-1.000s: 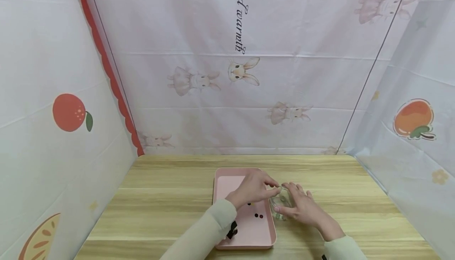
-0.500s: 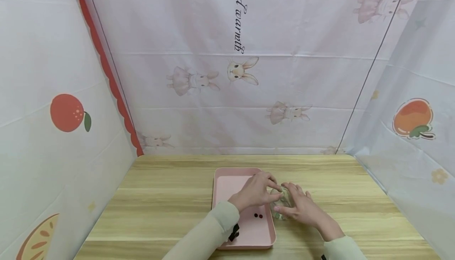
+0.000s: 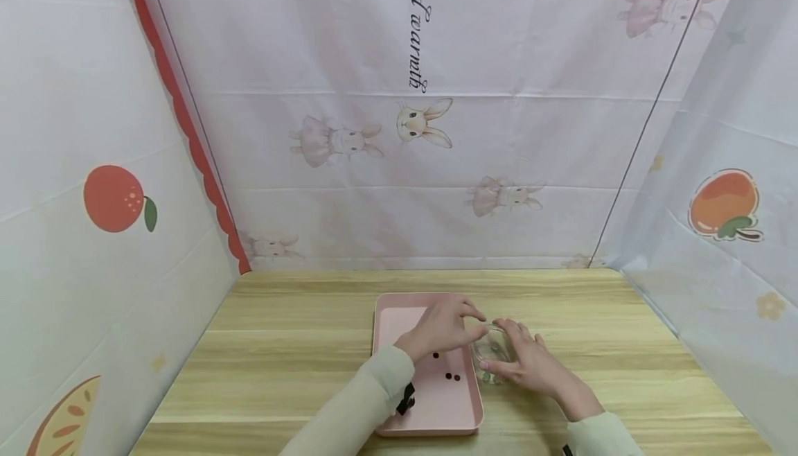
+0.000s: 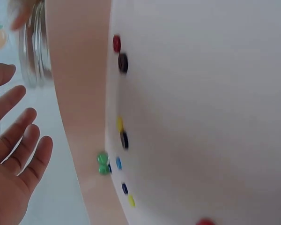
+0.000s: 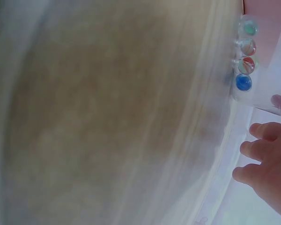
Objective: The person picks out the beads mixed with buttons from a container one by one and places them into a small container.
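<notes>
My right hand [image 3: 526, 362] grips a clear jar [image 3: 488, 351] by its side, thumb at the near side and fingers behind the rim. Several glass marbles [image 5: 246, 65], blue, red and green among them, lie at the jar's bottom in the right wrist view. My left hand [image 3: 444, 324] hovers over the pink tray [image 3: 449, 411], thumb and fingertips apart beside the jar's mouth. Its fingers are loosely spread in the left wrist view, and nothing shows in them. Small coloured discs, such as a black one [image 4: 123, 63] and a red one [image 4: 116, 43], lie in the tray, with green marbles [image 4: 103, 159] by its wall.
The tray and jar stand side by side on a wood-grain table [image 3: 293, 345]. Printed cloth walls [image 3: 349, 220] enclose the table at the back and both sides. A red ball-like thing [image 4: 206, 221] shows at the bottom edge of the left wrist view.
My left hand moved right to the jar's mouth, its fingertips over it half a second ago, then drew back left over the tray. My right hand has kept its grip on the jar.
</notes>
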`<act>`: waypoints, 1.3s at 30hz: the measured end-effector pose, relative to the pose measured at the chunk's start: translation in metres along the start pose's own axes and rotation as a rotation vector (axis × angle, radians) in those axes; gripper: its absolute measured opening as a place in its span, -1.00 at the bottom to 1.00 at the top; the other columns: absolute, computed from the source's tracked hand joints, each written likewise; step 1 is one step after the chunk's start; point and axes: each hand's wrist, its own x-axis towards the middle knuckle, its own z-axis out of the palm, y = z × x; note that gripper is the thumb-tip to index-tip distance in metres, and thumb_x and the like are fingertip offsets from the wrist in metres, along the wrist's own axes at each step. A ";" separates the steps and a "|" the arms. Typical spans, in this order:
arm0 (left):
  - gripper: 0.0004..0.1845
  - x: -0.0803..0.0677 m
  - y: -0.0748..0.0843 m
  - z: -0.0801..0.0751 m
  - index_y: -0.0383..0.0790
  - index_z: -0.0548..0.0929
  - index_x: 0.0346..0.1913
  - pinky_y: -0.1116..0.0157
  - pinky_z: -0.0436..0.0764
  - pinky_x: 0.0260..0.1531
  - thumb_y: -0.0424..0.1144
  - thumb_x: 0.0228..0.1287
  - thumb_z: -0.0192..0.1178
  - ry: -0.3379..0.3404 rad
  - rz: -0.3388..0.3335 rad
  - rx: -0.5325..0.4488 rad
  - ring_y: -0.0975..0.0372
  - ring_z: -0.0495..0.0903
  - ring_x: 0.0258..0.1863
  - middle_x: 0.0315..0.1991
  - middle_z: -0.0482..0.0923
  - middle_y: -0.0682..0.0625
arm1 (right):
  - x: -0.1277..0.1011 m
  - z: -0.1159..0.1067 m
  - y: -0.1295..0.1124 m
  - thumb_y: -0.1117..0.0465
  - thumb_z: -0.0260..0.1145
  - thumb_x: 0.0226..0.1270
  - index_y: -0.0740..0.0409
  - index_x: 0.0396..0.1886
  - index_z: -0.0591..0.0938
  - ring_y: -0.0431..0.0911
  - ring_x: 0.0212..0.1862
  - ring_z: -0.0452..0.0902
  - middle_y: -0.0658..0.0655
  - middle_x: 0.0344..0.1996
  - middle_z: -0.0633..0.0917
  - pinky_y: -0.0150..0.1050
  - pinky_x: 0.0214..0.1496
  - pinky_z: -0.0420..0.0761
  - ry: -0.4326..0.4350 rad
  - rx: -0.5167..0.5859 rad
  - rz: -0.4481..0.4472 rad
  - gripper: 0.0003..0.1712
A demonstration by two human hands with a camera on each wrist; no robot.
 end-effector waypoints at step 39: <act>-0.64 -0.002 -0.063 -0.011 -0.03 0.76 0.24 0.45 0.18 -0.79 -0.24 0.44 0.25 -0.035 -0.345 -0.017 0.38 0.20 -0.85 -0.79 0.33 0.18 | 0.000 0.001 0.002 -0.35 0.42 0.31 0.22 0.59 0.26 0.53 0.53 0.21 0.61 0.52 0.28 0.60 0.49 -0.05 0.014 0.011 -0.004 0.11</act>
